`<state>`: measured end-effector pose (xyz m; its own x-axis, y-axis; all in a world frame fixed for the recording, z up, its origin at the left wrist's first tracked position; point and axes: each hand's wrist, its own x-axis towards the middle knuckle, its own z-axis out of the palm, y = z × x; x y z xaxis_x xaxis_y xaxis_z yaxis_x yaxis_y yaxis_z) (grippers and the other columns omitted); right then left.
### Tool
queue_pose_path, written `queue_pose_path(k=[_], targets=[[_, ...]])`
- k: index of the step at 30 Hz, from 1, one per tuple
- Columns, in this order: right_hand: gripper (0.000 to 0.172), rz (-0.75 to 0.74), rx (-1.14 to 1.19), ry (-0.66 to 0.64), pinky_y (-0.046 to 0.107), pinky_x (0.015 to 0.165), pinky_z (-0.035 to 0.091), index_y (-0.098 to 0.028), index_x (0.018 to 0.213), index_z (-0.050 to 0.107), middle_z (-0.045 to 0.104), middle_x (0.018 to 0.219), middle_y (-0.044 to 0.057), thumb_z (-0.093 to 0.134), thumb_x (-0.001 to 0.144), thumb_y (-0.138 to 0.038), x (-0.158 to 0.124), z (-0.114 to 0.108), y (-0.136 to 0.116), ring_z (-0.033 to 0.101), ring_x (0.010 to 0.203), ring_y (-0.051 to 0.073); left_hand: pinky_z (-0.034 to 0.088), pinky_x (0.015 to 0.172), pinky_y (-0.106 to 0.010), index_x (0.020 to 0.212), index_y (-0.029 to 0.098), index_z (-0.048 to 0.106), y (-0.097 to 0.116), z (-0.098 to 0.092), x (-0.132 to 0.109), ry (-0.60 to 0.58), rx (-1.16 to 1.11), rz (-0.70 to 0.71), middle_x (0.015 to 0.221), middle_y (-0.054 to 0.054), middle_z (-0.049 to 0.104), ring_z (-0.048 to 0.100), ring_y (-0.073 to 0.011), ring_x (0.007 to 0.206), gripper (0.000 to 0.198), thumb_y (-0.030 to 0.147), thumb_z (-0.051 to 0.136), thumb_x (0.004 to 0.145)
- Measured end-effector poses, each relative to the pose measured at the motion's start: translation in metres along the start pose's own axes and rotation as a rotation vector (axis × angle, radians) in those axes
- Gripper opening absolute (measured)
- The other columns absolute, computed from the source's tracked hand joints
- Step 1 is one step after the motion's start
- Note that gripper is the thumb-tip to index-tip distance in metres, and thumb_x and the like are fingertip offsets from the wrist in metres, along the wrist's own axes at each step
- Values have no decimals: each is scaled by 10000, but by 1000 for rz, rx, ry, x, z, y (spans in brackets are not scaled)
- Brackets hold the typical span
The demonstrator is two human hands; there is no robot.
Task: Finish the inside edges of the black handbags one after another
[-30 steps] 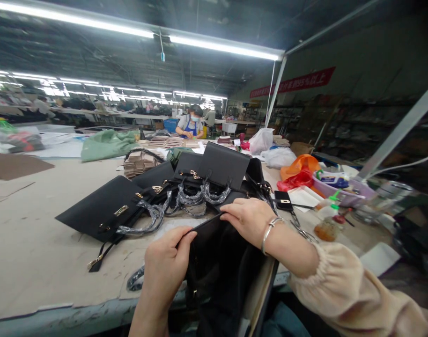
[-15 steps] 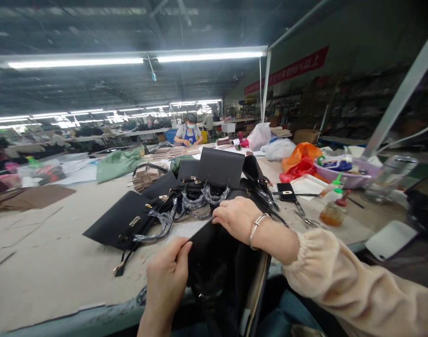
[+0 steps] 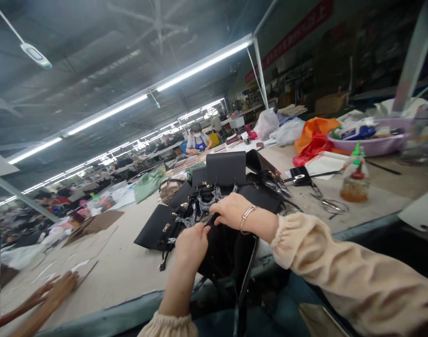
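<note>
A black handbag [image 3: 228, 252] hangs over the table's near edge in front of me. My left hand [image 3: 191, 245] is closed on its top edge, thumb and fingers pinching the rim. My right hand [image 3: 232, 210], with a silver bracelet at the wrist, grips the same edge a little further along, fingers curled over it. The two hands almost touch. Just behind them lies a heap of finished black handbags [image 3: 214, 187] with gold clasps and plastic-wrapped handles.
Scissors [image 3: 328, 203], a small glue bottle [image 3: 354, 180], a purple basin [image 3: 372, 140] and orange bags [image 3: 314, 133] lie to the right. Another person's hands [image 3: 48, 295] rest on the table at lower left. A masked worker [image 3: 197, 139] sits far back. Cardboard sheets [image 3: 94, 222] lie left.
The camera has swung up and left. My hands have drawn closer together along the bag's top edge. Another person's hands have come into view at lower left.
</note>
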<state>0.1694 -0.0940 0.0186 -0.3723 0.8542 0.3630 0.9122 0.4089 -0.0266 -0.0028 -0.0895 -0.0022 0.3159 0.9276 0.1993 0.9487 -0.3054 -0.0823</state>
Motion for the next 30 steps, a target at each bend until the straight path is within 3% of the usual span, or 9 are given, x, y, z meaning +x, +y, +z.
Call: queue_pose_path(k=[2, 5, 10, 30], targets=[[290, 39, 8, 42, 320, 728, 369, -230, 971, 635, 702, 837, 28, 660, 754, -421, -10, -1, 8, 631, 816, 213, 271, 562, -253, 789, 212, 634, 2, 2, 4, 4, -1, -9, 757, -47, 682, 609, -186, 712, 293, 365, 412, 904], [194, 106, 51, 77, 355, 782, 345, -237, 875, 658, 700, 804, 17, 660, 756, -390, -19, -1, 19, 620, 830, 213, 259, 565, -248, 739, 212, 613, 2, 5, 6, 23, -19, -31, 716, -34, 663, 588, -172, 689, 291, 370, 425, 895], [183, 150, 104, -3, 386, 777, 328, -267, 724, 704, 698, 798, 18, 647, 750, -438, -17, -2, 27, 600, 855, 228, 255, 567, -228, 642, 195, 548, -1, 8, 9, 31, -86, -24, 612, -4, 585, 524, -136, 617, 311, 362, 442, 883], [177, 211, -22, 68, 389, 765, 326, -155, 758, 681, 688, 860, 116, 597, 784, -309, -8, -2, 28, 613, 844, 246, 268, 547, -204, 608, 190, 502, 2, 9, 5, 50, -227, 60, 525, 26, 469, 451, -108, 529, 315, 339, 426, 875]])
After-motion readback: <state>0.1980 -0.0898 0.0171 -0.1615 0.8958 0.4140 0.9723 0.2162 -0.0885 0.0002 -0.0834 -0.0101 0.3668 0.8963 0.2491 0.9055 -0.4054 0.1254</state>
